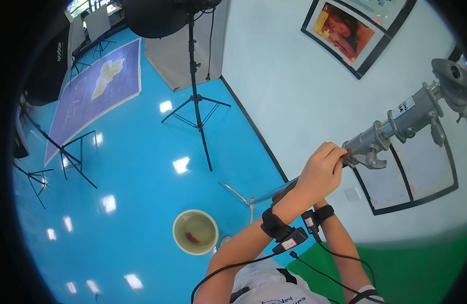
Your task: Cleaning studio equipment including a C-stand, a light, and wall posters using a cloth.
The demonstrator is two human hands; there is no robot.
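Observation:
A metal stand with silver clamp collars (364,142) leans diagonally from the upper right down to its tripod legs (251,201). My left hand (324,167) has its fingers closed around the lower end of the bottom collar, beside a wing-shaped locking knob (374,161). Behind my left forearm, my right hand is mostly hidden; its wrist wears a black strap (324,213). Something dark brown (283,194) shows against the pole there, and I cannot tell what it is. A pale bucket (175,231) holds liquid and a reddish-brown thing (192,238).
Black light stands (196,98) (64,150) stand on the blue floor (142,212). A purple painted sheet (81,102) lies at the left. Framed pictures (357,70) hang on the wall. Black cables (233,266) run from my wrist straps. Green flooring (400,266) lies at the lower right.

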